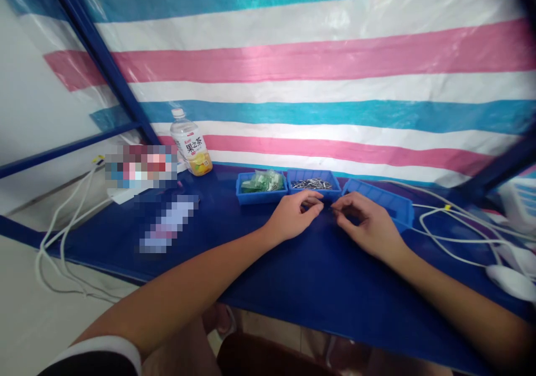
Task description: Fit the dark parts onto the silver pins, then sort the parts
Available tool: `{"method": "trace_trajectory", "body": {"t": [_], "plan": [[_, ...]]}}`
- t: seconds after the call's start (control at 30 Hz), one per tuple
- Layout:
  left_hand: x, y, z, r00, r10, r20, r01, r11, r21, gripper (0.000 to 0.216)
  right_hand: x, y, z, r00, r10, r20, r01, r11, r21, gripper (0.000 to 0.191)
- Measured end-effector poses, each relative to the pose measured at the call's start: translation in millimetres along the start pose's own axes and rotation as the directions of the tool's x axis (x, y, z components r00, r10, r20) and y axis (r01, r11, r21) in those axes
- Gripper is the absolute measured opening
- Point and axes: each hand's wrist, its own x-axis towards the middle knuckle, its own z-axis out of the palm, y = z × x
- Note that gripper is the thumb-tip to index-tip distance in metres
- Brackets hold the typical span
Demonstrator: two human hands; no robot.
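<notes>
Small-parts handling appears under way: the left hand (293,215), finger and thumb slightly apart, faces the right hand (335,208), whose closure cannot be told, just nearer than the metal pieces (312,184) in the middle blue bin (310,174); precise fingertip control seems required next.

Pictured: one left hand (291,217), one right hand (372,225). Counted nearby were three blue bins (262,198), one counter (293,286), one bottle (190,141), one striped sheet (293,63). Metal pieces (312,184), green pieces (260,182) lay too jumbled to number.
</notes>
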Motion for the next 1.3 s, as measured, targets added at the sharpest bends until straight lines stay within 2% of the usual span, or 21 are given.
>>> {"method": "trace_trajectory", "body": {"t": [0.07,0.13,0.3,0.43,0.53,0.67,0.77,0.9,1.0,1.1,1.2,1.3], "plan": [[-1,2,-1,0.999,0.020,0.047,-0.021,0.999,0.026,0.029,0,0,1,0.992,0.122,-0.040,-0.112,0.974,0.198,0.007],[-1,3,-2,0.998,0.036,0.059,-0.038,0.999,0.033,0.027,1,0,2,0.977,0.211,-0.032,-0.188,0.922,0.338,0.011],[0,2,-2,0.999,0.024,0.034,-0.023,0.999,-0.032,0.021,2,-3,4,0.957,0.289,0.035,-0.275,0.857,0.436,0.029],[-1,1,3,0.997,0.070,-0.012,-0.070,0.997,-0.021,0.017,-1,0,7,0.961,0.264,0.081,-0.274,0.882,0.384,0.032],[-3,0,7,0.995,0.093,-0.046,-0.095,0.995,-0.037,0.028,-4,2,7,0.976,0.195,0.091,-0.214,0.934,0.287,0.027],[-5,-1,9,0.995,0.089,-0.034,-0.092,0.992,-0.087,0.041,-6,-1,8,0.990,0.114,0.084,-0.127,0.977,0.174,0.021],[-6,1,9,0.995,0.093,-0.031,-0.096,0.988,-0.117,0.045,-5,-4,6,0.994,0.089,0.070,-0.098,0.986,0.136,0.024],[-6,3,7,0.994,0.104,-0.031,-0.105,0.994,-0.039,0.042,-1,-5,1,0.996,0.039,0.085,-0.046,0.995,0.088,0.036],[-6,5,5,0.996,0.076,-0.046,-0.075,0.997,0.034,0.039,2,-5,-2,0.998,0.019,0.057,-0.020,0.999,0.024,0.027],[-8,6,4,0.997,0.070,-0.022,-0.069,0.996,0.057,0.036,3,-5,-2,0.999,0.047,0.009,-0.048,0.998,0.036,0.020],[-9,6,3,0.993,0.114,0.031,-0.116,0.990,0.075,0.036,3,-3,0,0.998,0.065,-0.012,-0.065,0.998,0.023,0.015],[-8,5,4,0.987,0.159,0.036,-0.162,0.981,0.103,0.038,4,0,1,1.000,0.000,0.009,0.000,0.999,-0.045,0.014]]}}
